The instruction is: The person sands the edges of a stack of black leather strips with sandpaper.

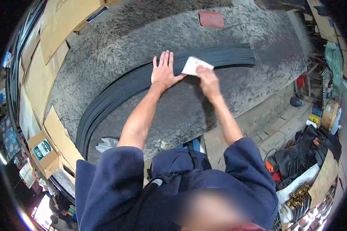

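Note:
A long bundle of thin dark strips (115, 86), lying side by side, curves across the worn grey worktop (115, 46). My left hand (163, 74) lies flat over the bundle near its middle, fingers stretched out and pointing away from me. Just to its right, my right hand (207, 80) grips a flat white rectangular piece (194, 65) by its near right corner. The white piece overlaps the strips, close to my left thumb. What it is made of I cannot tell.
A reddish-brown flat piece (211, 19) lies at the worktop's far side. Crumpled clear plastic (107, 144) sits near the front left. Cardboard sheets (38, 84) and an open carton (46, 156) line the left. Dark fabric (297, 154) and brass-coloured parts (298, 195) are at lower right.

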`<action>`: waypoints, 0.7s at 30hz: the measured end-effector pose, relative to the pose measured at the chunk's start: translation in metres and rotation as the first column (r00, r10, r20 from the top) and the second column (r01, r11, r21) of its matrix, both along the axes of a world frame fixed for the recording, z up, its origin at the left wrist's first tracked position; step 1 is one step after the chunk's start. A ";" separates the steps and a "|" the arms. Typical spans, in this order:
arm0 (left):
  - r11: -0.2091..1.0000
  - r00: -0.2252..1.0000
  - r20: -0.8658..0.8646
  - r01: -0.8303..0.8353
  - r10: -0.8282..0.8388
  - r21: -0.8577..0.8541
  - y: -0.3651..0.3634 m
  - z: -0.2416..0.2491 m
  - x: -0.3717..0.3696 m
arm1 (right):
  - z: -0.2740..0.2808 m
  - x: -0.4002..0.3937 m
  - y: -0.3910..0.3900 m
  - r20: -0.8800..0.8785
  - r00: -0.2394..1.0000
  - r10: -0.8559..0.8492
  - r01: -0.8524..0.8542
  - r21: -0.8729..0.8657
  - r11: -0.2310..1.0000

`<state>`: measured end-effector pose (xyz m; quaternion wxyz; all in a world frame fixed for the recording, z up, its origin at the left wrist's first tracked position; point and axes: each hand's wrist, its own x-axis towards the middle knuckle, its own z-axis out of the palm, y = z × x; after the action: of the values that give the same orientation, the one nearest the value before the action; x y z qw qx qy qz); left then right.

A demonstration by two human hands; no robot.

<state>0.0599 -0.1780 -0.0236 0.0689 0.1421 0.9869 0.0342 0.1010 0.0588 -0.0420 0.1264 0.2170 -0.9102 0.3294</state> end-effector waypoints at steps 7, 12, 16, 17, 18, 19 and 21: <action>1.000 1.000 -0.022 -0.004 0.004 -0.013 0.000 0.000 0.002 | 0.003 -0.020 0.020 -0.006 0.842 -0.540 0.538 -0.061 0.840; 0.999 1.000 -0.027 0.011 -0.012 -0.048 0.000 0.000 0.000 | 0.005 -0.001 0.028 -0.042 0.997 -0.064 0.068 0.093 0.993; 0.999 1.000 0.002 -0.013 0.013 -0.036 0.001 0.003 0.001 | 0.010 -0.043 0.087 -0.106 0.766 -0.634 0.638 -0.002 0.770; 1.000 1.000 -0.010 -0.014 0.014 -0.019 0.000 0.000 0.002 | -0.001 -0.041 0.072 -0.033 0.767 -0.641 0.640 -0.044 0.767; 1.000 1.000 -0.008 -0.016 0.016 -0.013 0.001 0.000 0.004 | 0.000 -0.035 0.040 0.041 0.764 -0.644 0.645 -0.081 0.760; 1.000 1.000 -0.021 -0.018 0.018 -0.007 0.001 0.001 0.003 | -0.004 -0.023 0.005 -0.025 0.891 -0.453 0.452 -0.039 0.891; 1.000 0.999 -0.034 0.003 -0.003 -0.001 0.002 0.000 0.004 | -0.005 -0.011 -0.013 -0.054 0.994 -0.099 0.101 0.047 0.994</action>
<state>0.0636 -0.1763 -0.0233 0.0520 0.1439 0.9877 0.0313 0.0903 0.0456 -0.0468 0.1606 0.1827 -0.9242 0.2944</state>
